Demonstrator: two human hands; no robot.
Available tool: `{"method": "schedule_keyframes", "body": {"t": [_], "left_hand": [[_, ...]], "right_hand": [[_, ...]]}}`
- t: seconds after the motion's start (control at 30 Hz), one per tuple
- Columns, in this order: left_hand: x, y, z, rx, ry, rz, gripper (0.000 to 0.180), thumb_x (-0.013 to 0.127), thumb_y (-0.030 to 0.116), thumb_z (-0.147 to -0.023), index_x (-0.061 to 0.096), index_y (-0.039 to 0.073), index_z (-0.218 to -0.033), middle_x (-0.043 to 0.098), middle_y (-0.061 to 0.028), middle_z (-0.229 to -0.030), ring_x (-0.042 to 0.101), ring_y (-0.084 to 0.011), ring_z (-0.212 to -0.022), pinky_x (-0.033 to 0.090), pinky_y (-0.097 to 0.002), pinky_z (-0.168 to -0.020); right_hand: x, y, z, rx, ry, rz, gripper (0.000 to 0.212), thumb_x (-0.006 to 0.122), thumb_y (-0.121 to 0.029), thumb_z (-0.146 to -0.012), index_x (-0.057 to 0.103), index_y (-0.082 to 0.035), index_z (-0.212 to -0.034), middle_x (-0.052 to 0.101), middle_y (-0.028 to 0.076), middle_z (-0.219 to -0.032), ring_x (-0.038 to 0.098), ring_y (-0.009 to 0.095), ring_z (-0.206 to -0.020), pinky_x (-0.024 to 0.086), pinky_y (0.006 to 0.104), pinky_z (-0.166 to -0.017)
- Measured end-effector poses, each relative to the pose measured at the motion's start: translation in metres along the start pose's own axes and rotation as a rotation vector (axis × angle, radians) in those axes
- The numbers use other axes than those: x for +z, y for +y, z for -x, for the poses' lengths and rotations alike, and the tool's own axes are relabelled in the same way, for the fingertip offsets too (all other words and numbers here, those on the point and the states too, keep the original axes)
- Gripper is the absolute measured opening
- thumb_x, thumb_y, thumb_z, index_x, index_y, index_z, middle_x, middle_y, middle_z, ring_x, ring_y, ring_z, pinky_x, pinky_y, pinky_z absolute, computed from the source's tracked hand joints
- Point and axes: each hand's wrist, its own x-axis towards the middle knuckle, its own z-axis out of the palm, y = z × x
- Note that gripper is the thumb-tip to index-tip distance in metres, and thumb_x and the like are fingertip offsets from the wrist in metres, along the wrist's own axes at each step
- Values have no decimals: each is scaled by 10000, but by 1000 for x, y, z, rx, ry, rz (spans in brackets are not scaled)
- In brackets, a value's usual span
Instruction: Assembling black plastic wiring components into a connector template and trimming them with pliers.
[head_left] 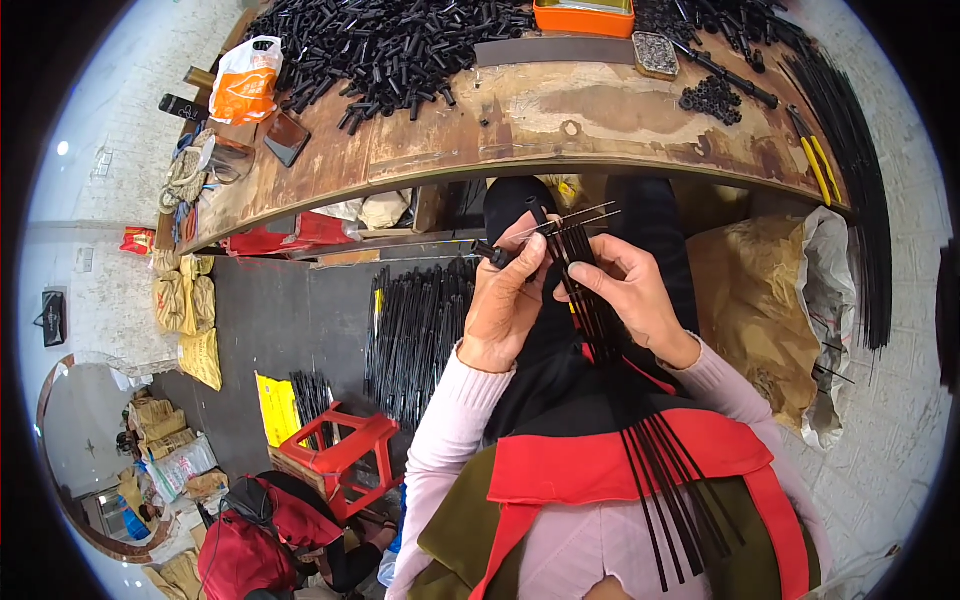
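Observation:
A bundle of long thin black rods (660,455) slants across my lap, its lower ends spread over a red and olive apron (630,465). My right hand (635,295) is closed on the upper part of that bundle, thumb on top. Close beside it, my left hand (508,300) pinches a short black tubular piece (490,252) near the rods' upper ends. Another black piece (537,208) stands up at the left fingertips. A few fine pale rods (592,214) stick out to the right there; how they join the black pieces is too small to tell.
On the wooden bench (440,145) ahead lie a heap of black tubular parts (400,50), an orange tin (585,18), a phone (286,138) and yellow-handled pliers (822,165). More rods (420,325) and a red stool (345,455) are at left. A paper sack (750,300) stands right.

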Motion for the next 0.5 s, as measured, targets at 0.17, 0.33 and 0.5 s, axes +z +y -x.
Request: {"method": "schedule_keyframes", "body": {"t": [0.17,0.33,0.5], "left_hand": [[1,1,1,-8,-11,16,383,649,93,-939,560,12,-1303,654,-50,-1169,610,-122,-1021,460,-262,-958],[-2,-1,2,1,-26,32,390,643,113,-948,552,13,-1313,648,-42,-1186,594,-124,-1040,446,-267,-971],[5,-1,-1,-59,-48,-14,421,655,119,-941,544,17,-1334,664,-40,-1148,594,-107,-1019,458,-256,-935]], "right_hand": [[6,2,1,-37,28,30,196,640,-121,-950,609,17,-1087,686,76,-881,686,142,-795,539,243,-672],[2,2,1,-27,4,12,206,641,-118,-947,611,17,-1100,683,68,-912,683,142,-795,536,239,-674],[-9,6,0,-3,-31,-20,242,642,-106,-940,607,25,-1139,673,75,-978,675,144,-788,541,250,-677]]}}
